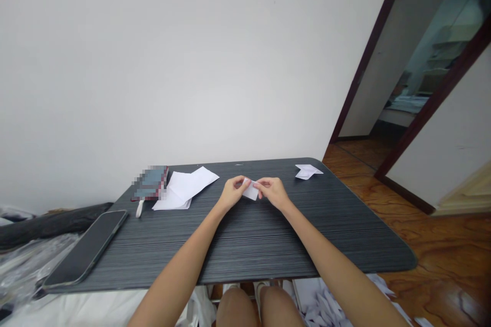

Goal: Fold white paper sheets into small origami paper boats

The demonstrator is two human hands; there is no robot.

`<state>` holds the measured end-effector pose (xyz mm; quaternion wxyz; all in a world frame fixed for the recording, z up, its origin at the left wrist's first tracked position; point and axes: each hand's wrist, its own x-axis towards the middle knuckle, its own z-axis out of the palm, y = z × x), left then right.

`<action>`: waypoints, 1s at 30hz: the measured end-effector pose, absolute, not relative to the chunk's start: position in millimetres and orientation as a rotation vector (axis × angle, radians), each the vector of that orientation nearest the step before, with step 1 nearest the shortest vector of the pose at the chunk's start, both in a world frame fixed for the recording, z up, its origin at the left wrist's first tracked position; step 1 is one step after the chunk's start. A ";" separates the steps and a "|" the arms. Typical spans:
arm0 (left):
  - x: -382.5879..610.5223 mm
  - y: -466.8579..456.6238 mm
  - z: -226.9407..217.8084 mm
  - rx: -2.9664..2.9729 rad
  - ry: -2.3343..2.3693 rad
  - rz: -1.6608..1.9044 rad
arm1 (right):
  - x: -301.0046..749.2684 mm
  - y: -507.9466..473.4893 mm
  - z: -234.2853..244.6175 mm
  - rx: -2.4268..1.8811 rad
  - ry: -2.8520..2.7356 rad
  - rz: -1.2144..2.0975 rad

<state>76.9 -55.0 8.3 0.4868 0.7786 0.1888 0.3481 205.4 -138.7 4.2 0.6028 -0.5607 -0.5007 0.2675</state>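
Observation:
A small folded piece of white paper point(251, 192) is held between my two hands, above the middle of the dark table point(261, 250). My left hand point(232, 191) pinches its left upper edge between thumb and fingers. On the opposite side, my right hand point(273, 191) grips the paper with thumb and forefinger. Several white paper sheets point(186, 186) lie loosely stacked to the left of my hands. Toward the far right corner sits a folded white paper shape point(307, 171), apart from both hands.
A phone point(86, 250) lies at the table's left edge. Behind it is a dark red-edged book-like item point(151, 184), partly blurred, with a white strap point(139, 208). Crumpled white papers point(326, 304) lie below the front edge. A white wall point(172, 61) stands behind; a doorway opens at right.

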 end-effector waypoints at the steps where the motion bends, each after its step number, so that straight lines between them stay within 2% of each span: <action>1: 76.8 -55.2 8.7 1.911 0.485 0.868 | 204.5 -139.2 4.5 -1.307 -1.175 0.623; 5: 76.6 -53.7 7.8 1.923 0.529 0.896 | 203.0 -139.5 7.3 -1.318 -1.164 0.728; 12: 66.9 -46.3 4.0 1.940 0.365 0.704 | 210.3 -137.0 -0.5 -1.307 -1.000 0.797; 17: 60.1 -49.6 3.0 2.457 0.214 0.639 | 215.7 -134.6 -14.0 -1.540 -1.101 0.681; 21: 61.8 -54.6 2.9 2.635 0.211 0.598 | 218.4 -136.6 -15.4 -1.749 -1.364 0.332; 24: 62.9 -56.7 3.7 2.668 0.187 0.611 | 222.5 -141.5 -13.1 -1.718 -1.564 0.119; 30: 62.5 -53.3 1.3 2.591 0.199 0.666 | 227.3 -150.1 -9.6 -1.616 -1.765 0.140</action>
